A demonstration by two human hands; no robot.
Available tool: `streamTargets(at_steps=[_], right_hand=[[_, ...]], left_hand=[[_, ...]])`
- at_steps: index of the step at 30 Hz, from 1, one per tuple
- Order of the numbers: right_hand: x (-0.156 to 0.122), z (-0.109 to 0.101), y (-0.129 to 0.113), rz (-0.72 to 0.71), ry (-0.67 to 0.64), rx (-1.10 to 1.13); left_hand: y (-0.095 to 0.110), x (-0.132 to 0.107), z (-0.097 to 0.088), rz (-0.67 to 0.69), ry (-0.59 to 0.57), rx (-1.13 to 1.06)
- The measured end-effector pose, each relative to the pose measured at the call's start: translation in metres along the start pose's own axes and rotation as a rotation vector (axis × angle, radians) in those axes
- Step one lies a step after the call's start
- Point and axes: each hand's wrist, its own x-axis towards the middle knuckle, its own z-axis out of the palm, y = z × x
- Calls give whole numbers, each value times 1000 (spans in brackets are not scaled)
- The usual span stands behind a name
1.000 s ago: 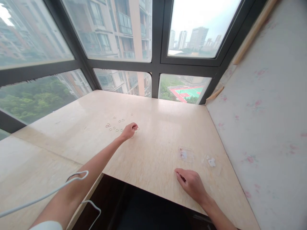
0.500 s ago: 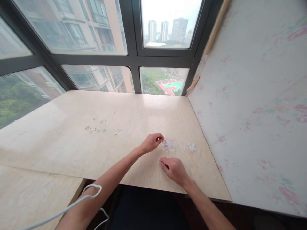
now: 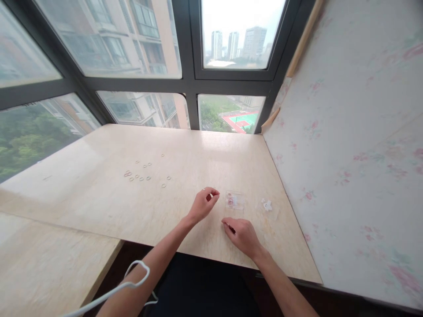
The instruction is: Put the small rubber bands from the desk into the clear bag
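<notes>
A small clear plastic box (image 3: 240, 199) with compartments lies on the tabletop, with a few reddish rings (image 3: 230, 200) in its left part. Just left of the box is my left hand (image 3: 202, 205), thumb and forefinger brought together, nothing visible between them. My right hand (image 3: 242, 234) rests on the table in front of the box, fingers curled in and closed, with nothing seen in it. Several thin rings (image 3: 141, 179) lie scattered on the left half of the table, a greenish one among them.
Right of the box, a white star-shaped piece (image 3: 267, 205) sits on clear plastic. The tabletop (image 3: 188, 154) meets windows behind and a flower-papered wall (image 3: 330, 154) at right. A white cable (image 3: 132, 281) loops over my left forearm.
My left hand has let go of a ring at the box's left side and drawn back to the left. My right hand stays nearly still. The view has shifted slightly.
</notes>
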Motion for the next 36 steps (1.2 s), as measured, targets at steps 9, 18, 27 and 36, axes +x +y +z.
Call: streamTargets(at_steps=[9, 18, 27, 36], right_hand=[[1, -1, -1, 20, 3, 11], [5, 13, -26, 130, -36, 75], [129, 57, -106, 33, -134, 387], [282, 147, -173, -115, -379, 197]], left_hand=[[-10, -87, -15, 125, -160, 99], [-33, -124, -56, 338, -264, 147], [-48, -130, -55, 337, -274, 178], [-51, -138, -46, 372, -250, 292]])
